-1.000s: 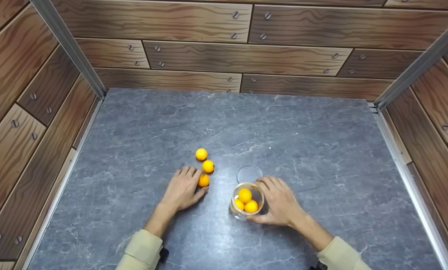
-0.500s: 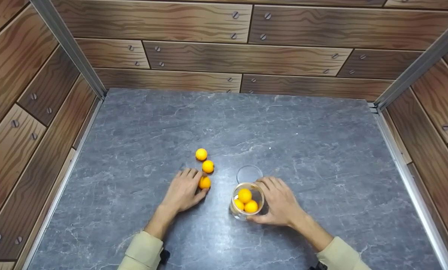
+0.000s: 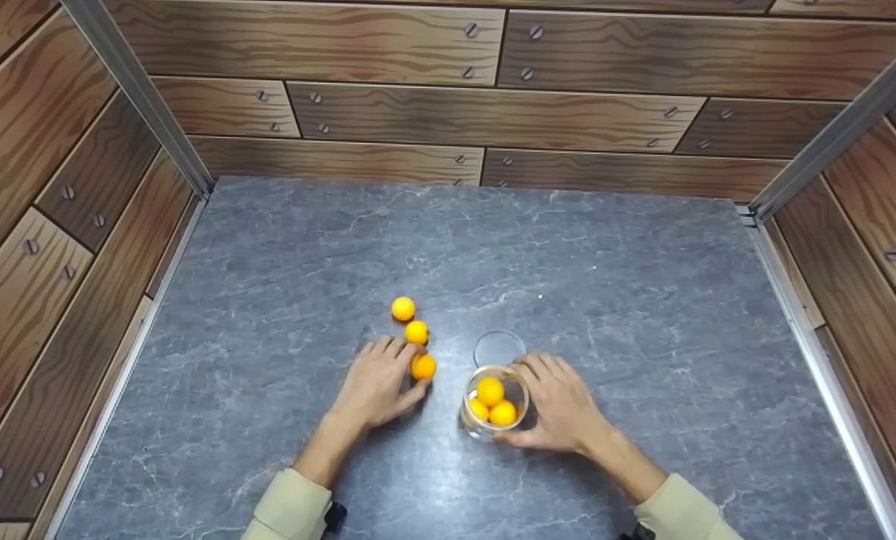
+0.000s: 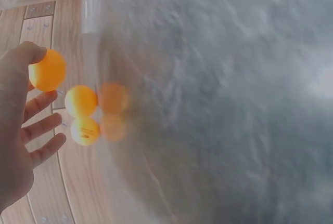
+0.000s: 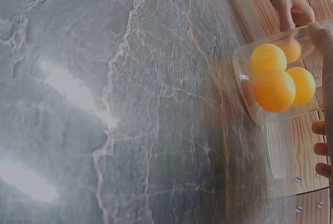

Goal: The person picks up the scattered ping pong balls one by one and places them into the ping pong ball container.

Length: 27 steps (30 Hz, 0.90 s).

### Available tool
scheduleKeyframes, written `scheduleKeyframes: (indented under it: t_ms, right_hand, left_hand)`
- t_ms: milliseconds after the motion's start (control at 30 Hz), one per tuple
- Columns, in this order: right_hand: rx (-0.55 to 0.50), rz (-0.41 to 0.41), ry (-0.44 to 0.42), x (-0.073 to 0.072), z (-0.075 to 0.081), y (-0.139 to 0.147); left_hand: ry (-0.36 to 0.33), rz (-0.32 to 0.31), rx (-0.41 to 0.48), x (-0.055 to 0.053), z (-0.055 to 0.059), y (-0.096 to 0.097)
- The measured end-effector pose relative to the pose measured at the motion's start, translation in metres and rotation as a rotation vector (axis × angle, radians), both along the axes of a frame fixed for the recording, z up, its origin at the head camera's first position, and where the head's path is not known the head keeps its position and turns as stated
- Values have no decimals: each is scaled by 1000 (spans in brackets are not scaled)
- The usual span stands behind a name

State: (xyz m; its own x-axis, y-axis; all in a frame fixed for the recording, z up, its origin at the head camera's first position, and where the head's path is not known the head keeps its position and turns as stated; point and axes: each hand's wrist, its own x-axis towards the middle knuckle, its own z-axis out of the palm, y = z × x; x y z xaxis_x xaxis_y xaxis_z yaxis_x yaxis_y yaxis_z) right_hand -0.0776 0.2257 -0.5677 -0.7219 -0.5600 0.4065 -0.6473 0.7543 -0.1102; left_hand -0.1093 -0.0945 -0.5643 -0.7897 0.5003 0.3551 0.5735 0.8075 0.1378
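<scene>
An orange ping-pong ball [image 4: 48, 70] sits between the thumb and index finger of my left hand [image 3: 376, 382], which pinches it; the other fingers are spread apart. Two more ping-pong balls, one nearer [image 3: 416, 332] and one farther [image 3: 403, 308], lie on the table just past those fingertips. My right hand [image 3: 560, 405] grips a clear jar [image 3: 471, 429] from its right side, thumb in front and fingers behind. The jar stands upright, its mouth uncovered, with three orange balls [image 5: 275, 90] inside.
A clear round lid [image 3: 498, 349] lies flat on the table directly behind the jar. The grey marbled table [image 3: 418, 240] is bounded by wood-patterned walls [image 3: 388, 112] at the back and both sides, with metal rails [image 3: 815, 360] along the side edges.
My left hand has shifted slightly right, toward the jar, and the nearest ball has moved right with it. My right hand, the jar and the other two loose balls have stayed put.
</scene>
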Motion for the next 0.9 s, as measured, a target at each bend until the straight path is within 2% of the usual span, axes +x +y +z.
scheduleKeyframes:
  t_ms: [200, 600, 900]
  right_hand:
    - [1, -2, -4, -1, 0, 0]
    - [-17, -1, -3, -1, 0, 0]
    - [-19, 0, -19, -1, 0, -1]
  left_hand:
    - [31, -24, 32, 4, 10, 6]
    - [20, -34, 86, 11, 28, 15]
    - [42, -70, 116, 16, 41, 19]
